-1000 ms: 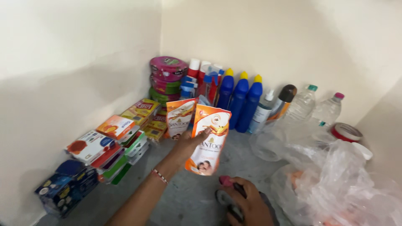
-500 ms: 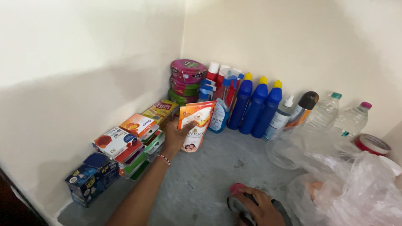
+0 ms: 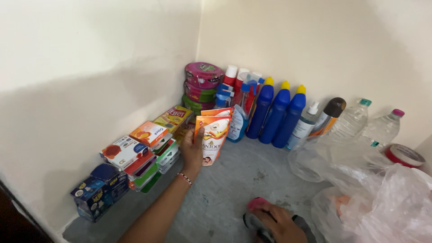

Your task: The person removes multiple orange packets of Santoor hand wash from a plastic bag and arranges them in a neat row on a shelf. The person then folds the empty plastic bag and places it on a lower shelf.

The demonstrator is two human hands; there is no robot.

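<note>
Plastic bags: crumpled clear plastic bags (image 3: pixel 387 202) heaped at the right on the grey floor (image 3: pixel 234 180); something orange shows dimly inside, too blurred to tell.
Bottles: three blue bottles with yellow caps (image 3: pixel 279 112) upright against the back wall.
Boxes: flat colourful cartons (image 3: pixel 144 153) stacked along the left wall.
Pouches: two orange-and-white soft pouches (image 3: pixel 215 132), upright, just in front of the bottles.
Left hand (image 3: pixel 193 153): grip clasped on the pouches' left edge, thumb across the front.
Right hand (image 3: pixel 276 222): fingers curled over a dark object with a pink end (image 3: pixel 256 208), low on the floor.
</note>
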